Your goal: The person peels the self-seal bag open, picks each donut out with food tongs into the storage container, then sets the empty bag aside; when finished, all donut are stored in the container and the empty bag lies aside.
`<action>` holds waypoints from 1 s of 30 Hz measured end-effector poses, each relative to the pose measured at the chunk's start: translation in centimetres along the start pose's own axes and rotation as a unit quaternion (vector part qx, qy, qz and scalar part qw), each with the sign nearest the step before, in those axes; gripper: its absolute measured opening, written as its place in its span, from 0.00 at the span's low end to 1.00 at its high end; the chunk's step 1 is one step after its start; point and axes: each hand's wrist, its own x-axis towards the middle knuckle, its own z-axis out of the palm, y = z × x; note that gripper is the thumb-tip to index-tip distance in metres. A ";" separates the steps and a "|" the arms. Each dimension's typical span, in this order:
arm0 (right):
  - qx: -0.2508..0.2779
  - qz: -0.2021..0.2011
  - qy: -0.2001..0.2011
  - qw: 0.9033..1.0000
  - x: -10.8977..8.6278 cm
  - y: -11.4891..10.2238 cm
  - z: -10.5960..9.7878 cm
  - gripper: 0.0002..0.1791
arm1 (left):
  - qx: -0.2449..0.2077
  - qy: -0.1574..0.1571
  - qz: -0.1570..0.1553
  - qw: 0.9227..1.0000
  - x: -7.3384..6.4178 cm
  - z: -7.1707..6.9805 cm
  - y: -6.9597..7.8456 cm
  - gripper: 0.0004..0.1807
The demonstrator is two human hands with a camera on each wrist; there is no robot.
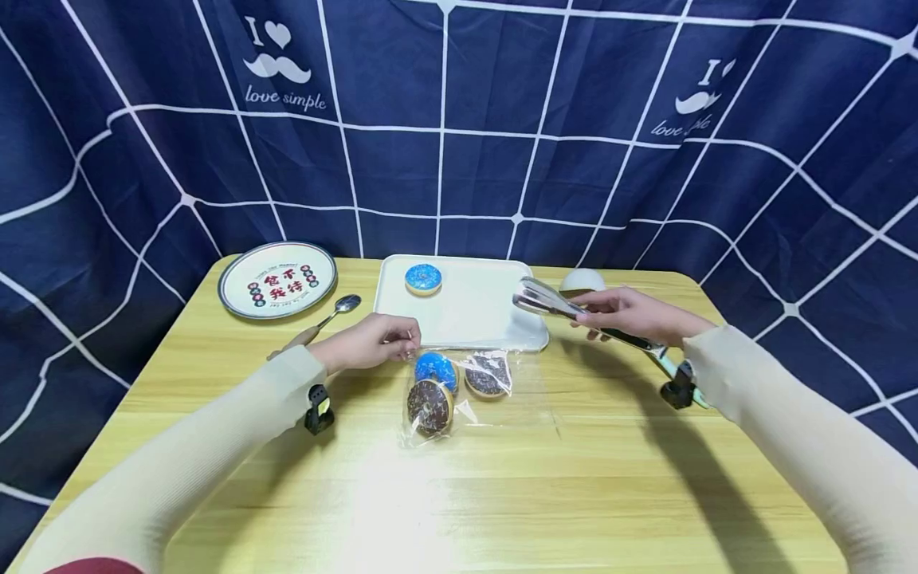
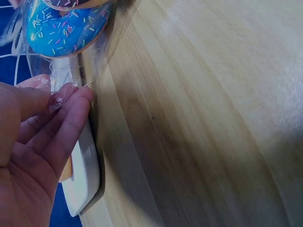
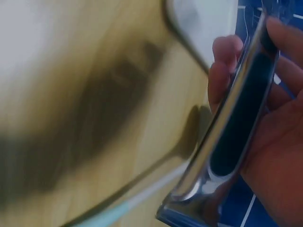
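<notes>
My left hand (image 1: pixel 376 343) pinches the edge of a clear plastic bag (image 1: pixel 512 410) lying at the tray's near side. Inside the bag are a blue sprinkled donut (image 1: pixel 436 368) and two chocolate donuts, one (image 1: pixel 429 407) partly over the blue one and the other (image 1: pixel 488 376) to the right. In the left wrist view, the film (image 2: pixel 59 97) is bunched between thumb and fingertips. My right hand (image 1: pixel 624 313) grips metal tongs (image 1: pixel 545 298) with dark handle inlays, their heads over the right part of the white tray (image 1: pixel 473 315). Another blue donut (image 1: pixel 423 279) sits on that tray.
A round plate (image 1: pixel 276 279) with red lettering stands at the back left. Beside it lies a spoon (image 1: pixel 337 309), its handle partly behind the left hand. A white ladle (image 1: pixel 582 280) with a mint handle lies behind and under the right hand. A dark blue curtain (image 1: pixel 402 159) hangs behind the table.
</notes>
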 end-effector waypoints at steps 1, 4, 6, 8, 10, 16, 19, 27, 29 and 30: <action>-0.008 0.000 -0.003 1.000 -0.6 0.3 -0.1 0.30 | -0.002 0.000 0.001 1.000 0.0 0.0 0.0 0.06; -0.040 0.004 -0.007 0.999 -2.5 1.2 -0.4 0.31 | 0.001 0.003 0.005 1.000 0.0 0.1 0.1 0.06; -0.056 0.005 -0.012 0.998 -3.6 1.8 -0.5 0.31 | 0.002 0.003 0.006 1.000 0.0 0.1 0.1 0.06; -0.064 0.003 -0.016 0.998 -4.5 2.3 -0.5 0.30 | 0.004 0.003 0.006 1.000 0.1 0.1 0.1 0.06; -0.065 -0.002 -0.021 0.998 -5.3 2.8 -0.3 0.30 | 0.002 0.002 0.003 1.000 0.1 0.1 0.1 0.06; -0.048 -0.049 -0.044 0.997 -6.1 3.9 0.6 0.26 | -0.003 0.001 -0.007 1.000 0.0 0.1 -0.1 0.06; -0.046 -0.083 -0.060 0.994 -6.1 4.1 1.5 0.25 | -0.006 -0.002 -0.004 1.000 0.1 0.2 -0.2 0.06; -0.062 -0.104 -0.049 0.991 -5.2 2.9 3.9 0.28 | -0.012 -0.001 -0.002 1.000 0.3 0.3 -0.2 0.06; -0.074 -0.106 -0.037 0.991 -4.8 2.6 4.4 0.29 | -0.011 0.000 -0.003 1.000 0.3 0.3 -0.2 0.06; -0.081 -0.107 -0.033 0.990 -4.6 2.4 4.6 0.29 | -0.011 0.000 -0.005 1.000 0.2 0.3 -0.2 0.06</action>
